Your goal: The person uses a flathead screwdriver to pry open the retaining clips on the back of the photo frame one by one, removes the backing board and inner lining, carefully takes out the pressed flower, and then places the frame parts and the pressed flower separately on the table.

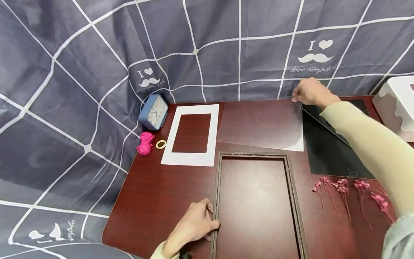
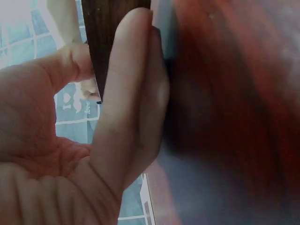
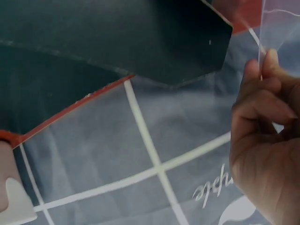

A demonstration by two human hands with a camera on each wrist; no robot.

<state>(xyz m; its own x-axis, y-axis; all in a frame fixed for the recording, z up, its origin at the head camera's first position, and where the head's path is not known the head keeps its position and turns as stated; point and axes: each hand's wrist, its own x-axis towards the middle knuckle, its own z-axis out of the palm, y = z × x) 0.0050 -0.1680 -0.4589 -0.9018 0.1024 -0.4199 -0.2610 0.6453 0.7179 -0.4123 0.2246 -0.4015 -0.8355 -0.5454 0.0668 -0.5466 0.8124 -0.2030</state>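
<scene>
A dark brown picture frame [image 1: 218, 187] lies empty on the red-brown table [image 1: 155, 201]. My left hand [image 1: 194, 226] grips its left rail near the front, with thumb and fingers on the rail [image 2: 115, 28]. My right hand [image 1: 310, 91] pinches the far right corner of a clear sheet [image 1: 262, 124], and the sheet's edge [image 3: 260, 35] shows between its fingertips. That sheet rests tilted over the table behind the frame. A white mat board [image 1: 192, 135] lies to its left. The black backing board [image 1: 333, 147] lies at the right, under my right arm.
A blue alarm clock [image 1: 153, 111], a pink bow [image 1: 145, 143] and a yellow ring [image 1: 160, 144] sit at the table's far left. Several dried pink flower sprigs [image 1: 343, 189] lie at the front right. A white box [image 1: 396, 104] stands far right. Grey checked cloth [image 1: 81, 72] surrounds the table.
</scene>
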